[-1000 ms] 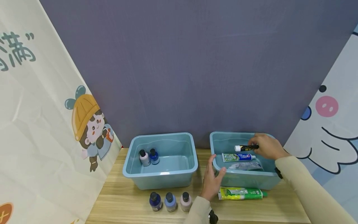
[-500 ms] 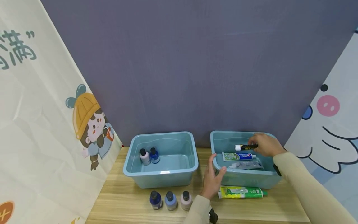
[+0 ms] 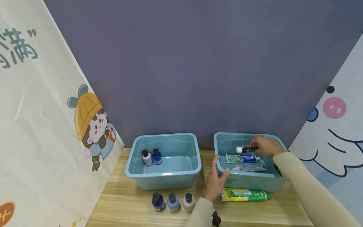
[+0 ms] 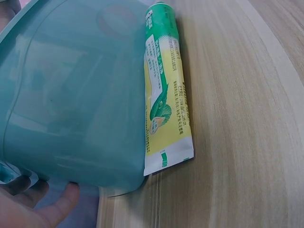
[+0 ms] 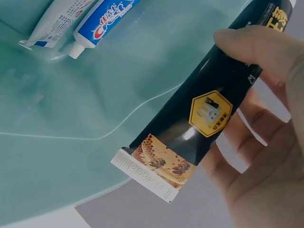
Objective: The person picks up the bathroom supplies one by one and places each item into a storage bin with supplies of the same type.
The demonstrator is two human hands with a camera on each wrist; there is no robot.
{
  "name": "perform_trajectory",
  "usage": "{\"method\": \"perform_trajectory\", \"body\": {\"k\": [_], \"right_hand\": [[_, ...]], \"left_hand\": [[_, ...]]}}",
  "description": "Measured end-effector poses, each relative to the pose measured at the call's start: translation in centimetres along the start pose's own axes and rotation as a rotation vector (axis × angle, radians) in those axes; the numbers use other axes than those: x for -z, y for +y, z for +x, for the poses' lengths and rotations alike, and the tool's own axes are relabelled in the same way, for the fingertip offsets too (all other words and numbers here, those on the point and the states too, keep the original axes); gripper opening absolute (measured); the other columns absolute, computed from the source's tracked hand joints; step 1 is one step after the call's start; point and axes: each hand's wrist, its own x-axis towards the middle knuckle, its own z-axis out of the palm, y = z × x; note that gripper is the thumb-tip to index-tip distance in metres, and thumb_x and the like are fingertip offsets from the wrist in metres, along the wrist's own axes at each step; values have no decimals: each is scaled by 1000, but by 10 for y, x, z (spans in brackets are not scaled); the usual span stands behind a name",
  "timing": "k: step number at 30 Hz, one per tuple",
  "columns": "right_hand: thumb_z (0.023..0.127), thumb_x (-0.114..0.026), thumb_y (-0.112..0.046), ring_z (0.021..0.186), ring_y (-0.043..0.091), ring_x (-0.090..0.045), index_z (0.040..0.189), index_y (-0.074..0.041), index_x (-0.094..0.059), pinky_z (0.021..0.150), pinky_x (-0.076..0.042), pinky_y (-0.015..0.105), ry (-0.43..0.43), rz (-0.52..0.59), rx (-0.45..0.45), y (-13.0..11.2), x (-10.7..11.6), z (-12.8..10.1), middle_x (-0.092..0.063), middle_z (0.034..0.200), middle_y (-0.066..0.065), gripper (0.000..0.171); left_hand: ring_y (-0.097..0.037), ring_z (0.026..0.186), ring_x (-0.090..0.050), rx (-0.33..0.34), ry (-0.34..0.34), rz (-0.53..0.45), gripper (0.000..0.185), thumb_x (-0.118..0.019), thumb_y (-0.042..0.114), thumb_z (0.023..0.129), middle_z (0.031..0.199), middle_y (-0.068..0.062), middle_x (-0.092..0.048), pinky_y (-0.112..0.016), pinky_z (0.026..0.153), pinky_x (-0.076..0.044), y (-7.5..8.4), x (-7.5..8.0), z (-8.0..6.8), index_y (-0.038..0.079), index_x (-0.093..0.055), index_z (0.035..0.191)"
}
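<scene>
Here the right bin [image 3: 279, 181] lies under the right hand [image 3: 266, 145], which grips the black tube [image 3: 247, 149] above it, long axis sideways, cap pointing away from the palm; the left hand [image 3: 215, 183], fingers relaxed, braces the bin's near corner.

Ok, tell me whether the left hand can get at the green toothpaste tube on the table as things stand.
Probably yes. The left hand rests on the right bin's corner, holding nothing, and the green toothpaste tube lies uncovered on the table beside it.
</scene>
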Motion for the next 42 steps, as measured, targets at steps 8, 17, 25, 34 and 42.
{"method": "perform_trajectory", "body": {"k": [8, 17, 25, 34, 42], "right_hand": [[80, -82, -6, 95, 33, -68, 105, -10, -75, 80, -56, 54, -77, 12, 1, 0, -3, 7, -72, 103, 11, 26], [79, -82, -3, 93, 31, -67, 99, -12, -76, 77, -56, 53, -149, 36, -16, -2, -9, 14, -72, 100, 10, 23], [80, -82, -2, 88, 25, -65, 98, -13, -75, 75, -56, 50, -176, 58, -17, -2, -15, 14, -71, 96, 5, 22], [81, -81, -1, 87, 24, -65, 98, -14, -75, 72, -56, 47, -205, 78, -18, -3, -14, 14, -70, 96, 5, 23], [81, -82, -1, 89, 26, -66, 100, -14, -75, 73, -56, 48, -221, 72, -20, -3, -15, 17, -70, 98, 6, 24]], "left_hand": [[-22, 147, -41, 17, 4, 1, 62, -56, 54, 100, 164, 8, -34, -57, 115, -38, 0, 0, -1, 57, -22, 152], [-24, 148, -40, 26, -2, 1, 61, -55, 55, 101, 165, 7, -34, -59, 115, -38, -1, 0, -1, 57, -22, 152], [-21, 147, -41, -10, 10, 2, 61, -55, 57, 100, 163, 8, -36, -56, 113, -40, -3, -1, -1, 55, -24, 153], [-19, 147, -41, -13, 2, -7, 61, -55, 58, 100, 163, 10, -35, -54, 114, -40, -3, -1, 0, 55, -23, 153], [-21, 146, -41, -13, 7, -8, 61, -55, 57, 100, 163, 10, -35, -56, 112, -41, -5, -2, 1, 56, -23, 152]]}}
